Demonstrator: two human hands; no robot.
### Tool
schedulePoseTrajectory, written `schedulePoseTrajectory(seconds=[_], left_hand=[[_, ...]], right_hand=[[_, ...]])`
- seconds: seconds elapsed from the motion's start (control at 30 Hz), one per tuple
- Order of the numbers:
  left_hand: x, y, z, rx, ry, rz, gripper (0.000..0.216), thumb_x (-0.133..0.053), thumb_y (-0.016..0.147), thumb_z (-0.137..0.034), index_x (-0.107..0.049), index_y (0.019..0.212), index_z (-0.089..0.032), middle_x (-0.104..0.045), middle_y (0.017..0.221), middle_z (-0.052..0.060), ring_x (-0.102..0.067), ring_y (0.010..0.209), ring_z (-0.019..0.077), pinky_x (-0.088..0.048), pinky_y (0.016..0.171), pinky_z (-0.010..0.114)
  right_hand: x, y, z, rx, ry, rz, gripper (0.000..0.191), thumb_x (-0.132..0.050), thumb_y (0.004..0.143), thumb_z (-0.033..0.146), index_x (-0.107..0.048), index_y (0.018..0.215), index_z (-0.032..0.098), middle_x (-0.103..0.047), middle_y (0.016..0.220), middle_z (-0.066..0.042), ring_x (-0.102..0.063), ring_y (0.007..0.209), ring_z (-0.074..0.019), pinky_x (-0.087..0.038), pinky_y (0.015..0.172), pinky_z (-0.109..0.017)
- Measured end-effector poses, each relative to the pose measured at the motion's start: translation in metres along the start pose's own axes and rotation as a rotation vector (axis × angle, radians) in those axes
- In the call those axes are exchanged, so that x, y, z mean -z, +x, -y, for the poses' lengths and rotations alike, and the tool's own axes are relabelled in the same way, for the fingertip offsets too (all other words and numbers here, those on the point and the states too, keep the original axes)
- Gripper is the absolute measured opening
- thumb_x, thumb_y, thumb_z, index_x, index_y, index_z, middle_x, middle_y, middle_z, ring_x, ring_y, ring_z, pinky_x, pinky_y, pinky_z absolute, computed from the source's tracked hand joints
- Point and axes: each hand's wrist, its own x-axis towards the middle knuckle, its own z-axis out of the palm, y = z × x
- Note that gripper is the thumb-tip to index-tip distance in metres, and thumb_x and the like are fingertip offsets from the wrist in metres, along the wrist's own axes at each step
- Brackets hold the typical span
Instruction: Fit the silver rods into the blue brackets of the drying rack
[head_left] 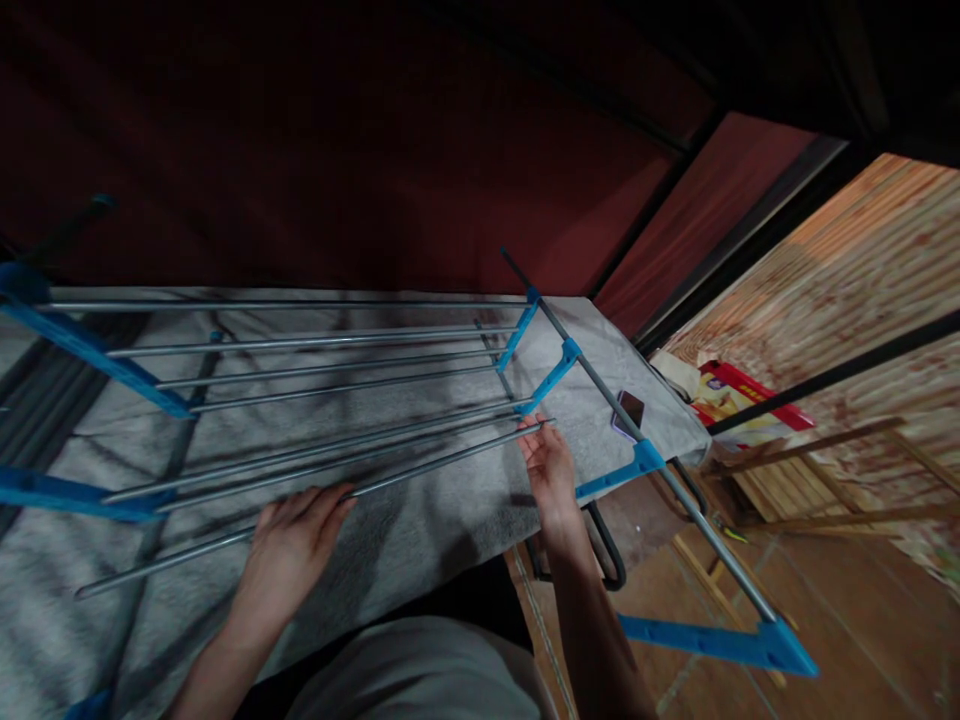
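Left hand (289, 540) curled loosely around thin grey metal rod (315, 505), right hand (550, 465) pinching rod's far tip. Long axis running hand to hand, above grey blanket (420, 530). Beyond right hand: blue-jointed drying rack frame (551, 380), dark phone (628, 412).

Blue-jointed silver rack (315, 400), grey blanket (420, 520).

Both forearms are bare, with no sleeves, watch or rings visible on the left hand (289, 545) or right hand (550, 468). A light grey garment (420, 670) shows at bottom centre.
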Motion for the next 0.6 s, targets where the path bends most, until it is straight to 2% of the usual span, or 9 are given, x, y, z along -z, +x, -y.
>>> schedulePoseTrajectory(seconds=[0.3,0.47,0.6], left_hand=[[-0.008,-0.008,0.0,0.045,-0.096,0.048,0.045,-0.042,0.102,-0.056,-0.074,0.11,-0.025,-0.077,0.105,0.007,-0.072,0.097,0.0268,-0.053,0.09,0.043],[-0.005,-0.007,-0.004,0.052,-0.098,0.062,0.037,-0.047,0.101,-0.05,-0.072,0.109,-0.025,-0.076,0.107,0.008,-0.071,0.1,0.0276,-0.054,0.095,0.044],[0.0,-0.007,-0.007,0.06,0.003,0.112,0.035,-0.043,0.102,-0.04,-0.072,0.111,-0.023,-0.075,0.107,0.01,-0.07,0.101,0.0292,-0.053,0.092,0.045]], right_hand=[[0.004,-0.002,0.003,0.036,-0.036,0.04,0.012,-0.075,0.085,0.02,-0.07,0.095,0.023,-0.078,0.092,0.001,-0.075,0.087,-0.0117,-0.06,0.089,-0.026],[0.015,0.004,-0.005,0.017,0.002,0.021,0.013,-0.074,0.087,0.029,-0.07,0.098,0.023,-0.078,0.094,0.002,-0.074,0.087,-0.012,-0.061,0.086,-0.026],[0.025,0.013,-0.014,0.023,0.019,0.045,0.013,-0.074,0.086,0.029,-0.069,0.096,0.023,-0.077,0.091,0.003,-0.073,0.081,-0.0118,-0.061,0.082,-0.026]])
